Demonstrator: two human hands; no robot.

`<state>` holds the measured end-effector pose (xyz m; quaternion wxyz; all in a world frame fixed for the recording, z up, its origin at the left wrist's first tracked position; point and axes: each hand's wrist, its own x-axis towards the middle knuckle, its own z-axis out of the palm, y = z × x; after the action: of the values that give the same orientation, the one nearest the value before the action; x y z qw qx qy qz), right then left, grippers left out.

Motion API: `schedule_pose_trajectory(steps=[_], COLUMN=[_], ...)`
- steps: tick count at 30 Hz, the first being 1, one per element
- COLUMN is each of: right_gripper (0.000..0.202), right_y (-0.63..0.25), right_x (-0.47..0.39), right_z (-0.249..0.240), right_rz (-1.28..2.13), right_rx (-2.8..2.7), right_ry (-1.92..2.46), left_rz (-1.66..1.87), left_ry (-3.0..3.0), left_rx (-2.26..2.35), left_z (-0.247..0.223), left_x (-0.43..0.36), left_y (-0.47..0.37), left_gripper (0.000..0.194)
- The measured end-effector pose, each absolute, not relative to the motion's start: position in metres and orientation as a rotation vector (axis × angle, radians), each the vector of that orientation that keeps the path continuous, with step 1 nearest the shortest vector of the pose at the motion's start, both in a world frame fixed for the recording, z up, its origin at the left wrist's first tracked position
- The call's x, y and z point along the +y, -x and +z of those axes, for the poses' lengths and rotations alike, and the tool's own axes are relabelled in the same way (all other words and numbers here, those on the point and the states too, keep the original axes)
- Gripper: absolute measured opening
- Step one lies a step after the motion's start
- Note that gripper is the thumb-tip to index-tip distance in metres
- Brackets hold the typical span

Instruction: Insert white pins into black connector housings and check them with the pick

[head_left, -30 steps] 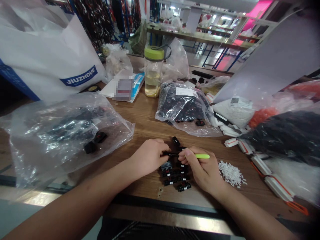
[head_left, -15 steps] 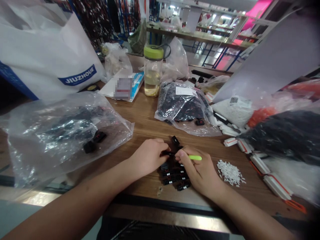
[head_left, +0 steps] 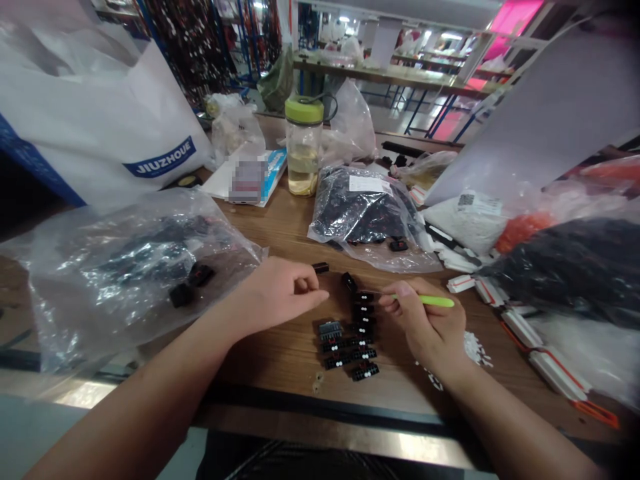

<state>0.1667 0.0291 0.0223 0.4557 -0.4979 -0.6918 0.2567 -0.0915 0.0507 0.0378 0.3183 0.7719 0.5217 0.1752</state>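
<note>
My left hand hovers over the wood table, fingers loosely curled and thumb apart, with nothing visible between them. Just past its fingertips lies a black connector housing. My right hand grips a slim pick with a lime-green handle; its thin tip points left towards a column of black connectors, most showing paired white dots. Two shorter-column connectors lie left of these, below a greyish one. Another black housing rests tilted above the column. Small white plugs are partly hidden behind my right hand.
Clear bags of black connectors lie left and ahead. A green-lidded bottle, a booklet and a large white bag stand behind. White-and-orange strips and more bags line the right side.
My hands have moved apart, the left up and leftward, the right to the right with the pick. The connector column is uncovered, and a black housing now shows beyond my left fingers.
</note>
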Motion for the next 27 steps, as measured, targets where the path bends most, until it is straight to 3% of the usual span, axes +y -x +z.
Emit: schedule_pose_trajectory(steps=[3,8,15,21,24,27], right_gripper=[0.026,0.025,0.025,0.025,0.025,0.024], right_y=[-0.168,-0.167,-0.168,-0.168,-0.167,-0.166], right_x=[0.030,0.028,0.029,0.028,0.028,0.028], right_z=[0.021,0.022,0.024,0.023,0.023,0.023], right_rz=[0.623,0.602,0.576,0.563,0.558,0.557], right_rx=[-1.720,-1.733,-1.765,-1.784,-1.799,-1.806], right_ry=[1.224,1.211,1.193,1.182,1.174,1.165], left_rz=[0.413,0.634,0.329,0.668,0.600,0.554], left_ry=[-2.029,-2.131,-2.035,-2.089,-2.077,-2.109], left_rx=[1.330,1.701,1.152,1.744,1.771,1.742], left_z=[0.040,0.033,0.028,0.019,0.009,0.003], left_x=[0.049,0.061,0.048,0.064,0.072,0.074], left_y=[0.088,0.087,0.079,0.080,0.082,0.080], left_gripper=[0.025,0.024,0.025,0.023,0.034,0.032])
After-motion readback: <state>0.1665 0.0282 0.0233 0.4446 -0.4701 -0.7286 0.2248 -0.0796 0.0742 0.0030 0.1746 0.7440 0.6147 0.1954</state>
